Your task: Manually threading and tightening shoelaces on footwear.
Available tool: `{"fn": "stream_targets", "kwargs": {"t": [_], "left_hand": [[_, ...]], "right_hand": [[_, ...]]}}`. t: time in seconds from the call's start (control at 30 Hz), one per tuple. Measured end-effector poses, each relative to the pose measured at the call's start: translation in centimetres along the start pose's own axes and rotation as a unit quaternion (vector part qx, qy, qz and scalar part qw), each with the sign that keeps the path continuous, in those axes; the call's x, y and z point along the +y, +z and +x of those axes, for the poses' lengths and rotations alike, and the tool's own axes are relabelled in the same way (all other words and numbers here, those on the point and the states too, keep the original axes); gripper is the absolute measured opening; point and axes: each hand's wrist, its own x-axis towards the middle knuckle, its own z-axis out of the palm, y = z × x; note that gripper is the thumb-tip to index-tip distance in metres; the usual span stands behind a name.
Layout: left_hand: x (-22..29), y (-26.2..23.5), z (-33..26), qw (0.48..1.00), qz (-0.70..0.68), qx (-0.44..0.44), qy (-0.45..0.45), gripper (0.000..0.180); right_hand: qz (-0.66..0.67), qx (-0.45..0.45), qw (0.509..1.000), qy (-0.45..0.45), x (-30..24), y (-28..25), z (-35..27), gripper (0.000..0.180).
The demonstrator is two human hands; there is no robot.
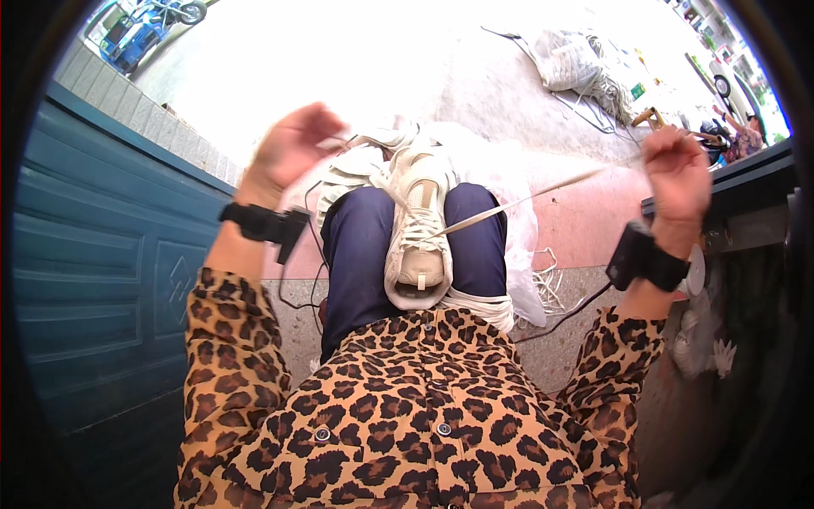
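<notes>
A beige lace-up shoe [421,246] rests between my thighs, its heel opening toward me. A pale shoelace [526,201] runs taut from its eyelets up to my right hand [678,174], whose fingers are closed on it, raised far out to the right. My left hand [292,153] is lifted to the left of the shoe, fingers curled and pinched, somewhat blurred by glare. A thin strip of lace shows at its fingertips, leading toward the shoe. Both wrists wear black straps with a small device.
More pale shoes [352,165] lie beyond my knees. A white plastic bag [521,254] and loose white laces [549,284] are at right. Farther off lies a bundle of laces in plastic [585,72]. A blue panelled door [93,254] stands at left; a person [748,140] is far right.
</notes>
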Motion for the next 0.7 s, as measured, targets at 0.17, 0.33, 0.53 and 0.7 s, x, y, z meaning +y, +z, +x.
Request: {"fn": "stream_targets", "kwargs": {"t": [0.17, 0.33, 0.53, 0.7], "left_hand": [[4.5, -7.3, -4.9, 0.967, -0.055, 0.23, 0.09, 0.021], [-3.4, -2.1, -5.1, 0.941, 0.165, 0.276, -0.102, 0.006], [-11.4, 2.7, -6.0, 0.917, 0.311, 0.116, -0.221, 0.022], [-13.1, 4.1, -6.8, 0.884, 0.408, 0.057, -0.22, 0.024]], "right_hand": [[-0.5, 0.122, 0.853, 0.089, 13.3, -2.6, -4.3, 0.019], [-0.62, -0.05, 0.758, 0.196, 23.0, -4.7, -9.2, 0.02], [-0.75, -0.109, 0.652, -0.029, 25.3, -4.2, -10.2, 0.01], [-0.789, -0.125, 0.591, -0.114, 26.2, -4.6, -9.7, 0.009]]}}
